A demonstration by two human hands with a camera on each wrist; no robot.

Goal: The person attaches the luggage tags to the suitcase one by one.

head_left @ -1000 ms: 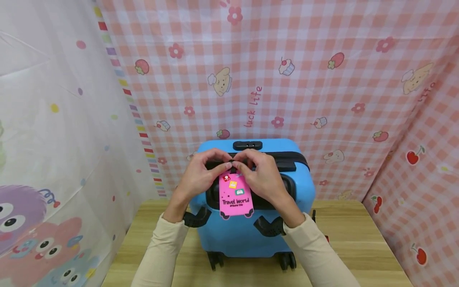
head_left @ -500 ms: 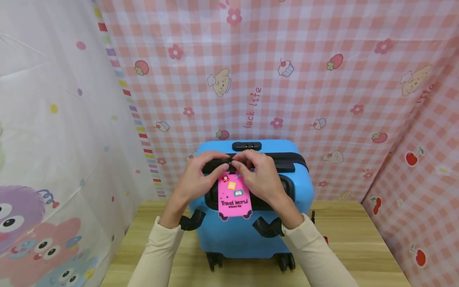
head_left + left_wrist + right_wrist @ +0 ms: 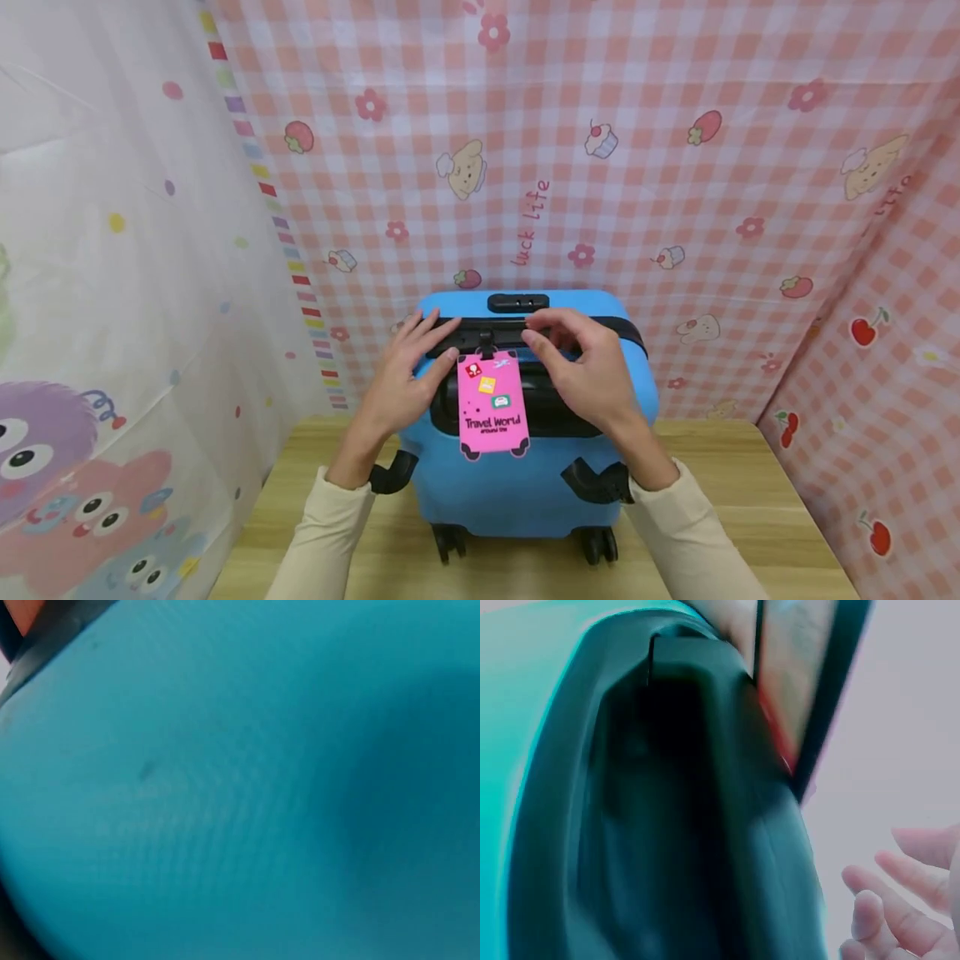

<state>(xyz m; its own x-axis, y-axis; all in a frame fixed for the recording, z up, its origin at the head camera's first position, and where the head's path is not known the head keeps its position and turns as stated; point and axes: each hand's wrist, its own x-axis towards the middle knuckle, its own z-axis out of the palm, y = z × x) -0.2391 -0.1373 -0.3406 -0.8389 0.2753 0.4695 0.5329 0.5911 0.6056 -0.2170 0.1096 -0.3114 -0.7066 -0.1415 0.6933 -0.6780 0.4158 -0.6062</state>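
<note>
A pink luggage tag [image 3: 492,404] printed "Travel World" hangs by a short black strap [image 3: 487,340] from the black top handle [image 3: 510,332] of a blue suitcase [image 3: 517,492]. To the left of the tag, my left hand [image 3: 401,379] has its fingers spread, fingertips at the handle's left end and thumb close to the tag's upper corner. My right hand [image 3: 588,371] is at the right of the tag, fingers bent and thumb apart from them, with nothing between them. In the right wrist view its fingers [image 3: 900,907] look loose beside the suitcase's dark handle recess [image 3: 660,787].
The suitcase stands on its black wheels [image 3: 597,546] on a wood-grain surface [image 3: 735,500]. A combination lock [image 3: 518,302] sits on its top. Behind rises a pink checked cloth [image 3: 525,150]; a white patterned cloth [image 3: 135,275] hangs at the left. Blue shell fills most of the left wrist view.
Both hands have let go of the tag's strap and moved apart, the left to the left and the right to the right. The tag now hangs freely from the handle.
</note>
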